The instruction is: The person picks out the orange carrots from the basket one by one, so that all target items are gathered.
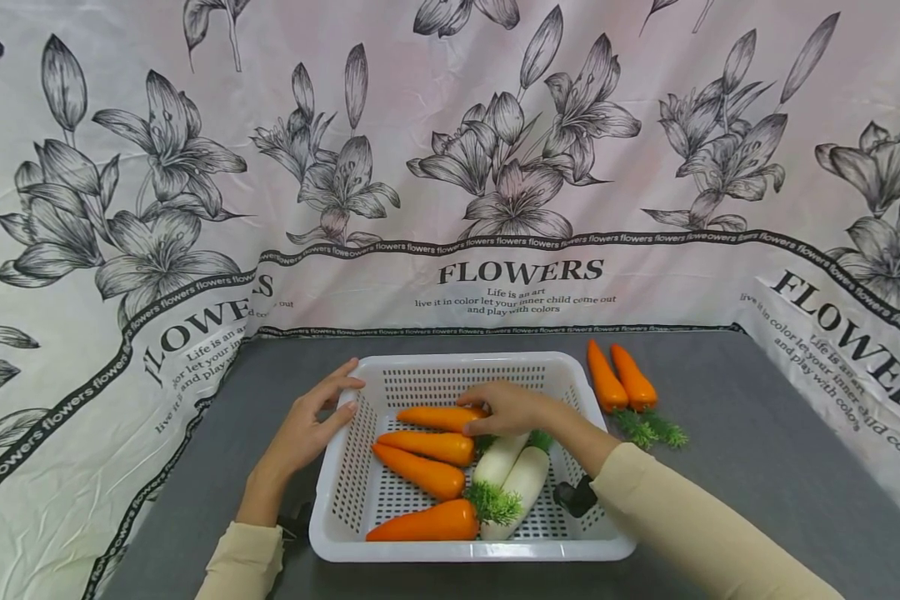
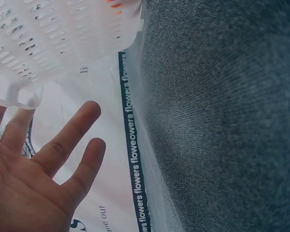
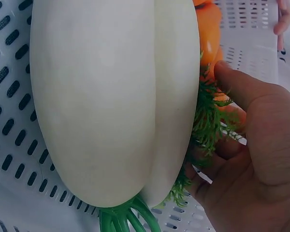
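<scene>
A white plastic basket (image 1: 472,550) with slotted walls holds several orange carrots and two white radishes. My right hand (image 1: 506,408) reaches into its back part and grips the rearmost carrot (image 1: 429,417) near its leafy end. In the right wrist view, the thumb of my right hand (image 3: 275,130) presses on orange carrot flesh beside green fronds, and the other fingers are partly hidden. Close in front of that camera lie the white radishes (image 3: 96,96). My left hand (image 1: 307,425) touches the basket's left rim with fingers extended; in the left wrist view, my left hand (image 2: 38,169) has its fingers spread.
Two more carrots (image 1: 607,383) with green tops lie on the grey tabletop (image 1: 727,450), right of the basket. A flower-printed cloth (image 1: 517,283) stands behind the table and along both sides. A small black device (image 1: 573,497) shows by my right wrist.
</scene>
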Demonstrator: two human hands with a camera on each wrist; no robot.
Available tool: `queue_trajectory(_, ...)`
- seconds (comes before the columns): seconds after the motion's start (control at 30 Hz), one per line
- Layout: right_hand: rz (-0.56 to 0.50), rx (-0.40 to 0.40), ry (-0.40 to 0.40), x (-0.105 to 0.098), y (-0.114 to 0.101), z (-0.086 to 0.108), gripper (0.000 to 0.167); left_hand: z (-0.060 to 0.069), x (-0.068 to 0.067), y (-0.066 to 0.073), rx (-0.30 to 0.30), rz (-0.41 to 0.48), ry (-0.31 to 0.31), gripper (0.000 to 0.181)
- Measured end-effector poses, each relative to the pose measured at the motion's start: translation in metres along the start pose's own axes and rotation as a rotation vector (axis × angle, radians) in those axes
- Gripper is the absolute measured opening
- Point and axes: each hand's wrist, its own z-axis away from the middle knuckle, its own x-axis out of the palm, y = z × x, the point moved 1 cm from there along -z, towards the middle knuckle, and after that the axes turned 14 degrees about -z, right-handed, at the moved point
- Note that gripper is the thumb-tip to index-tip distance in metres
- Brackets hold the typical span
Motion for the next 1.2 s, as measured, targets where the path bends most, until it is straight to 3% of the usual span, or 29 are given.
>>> queue_trajectory(0.37,-0.042,-0.042,0.003,-0.0009,0.0025,-0.0004,0.038,-0.0004,-0.0010,0.0019,-0.001,-0.018,0.006,0.034)
queue_trajectory(0.57,-0.113,-0.018,0.033,-0.0011,0.0036,0.0014,0.041,-0.0005,-0.0009,0.0008,0.008,-0.051,0.017,0.034)
queue_trajectory(0.9,-0.182,-0.029,0.088,0.0001,0.0040,0.0010,0.047,0.0000,0.0010,-0.0020,0.000,0.016,-0.005,0.034)
queue_trajectory(1.2,-0.213,-0.020,0.128,-0.0023,-0.0017,0.0030,0.046,-0.0009,0.0006,-0.0020,0.010,0.006,0.002,0.033)
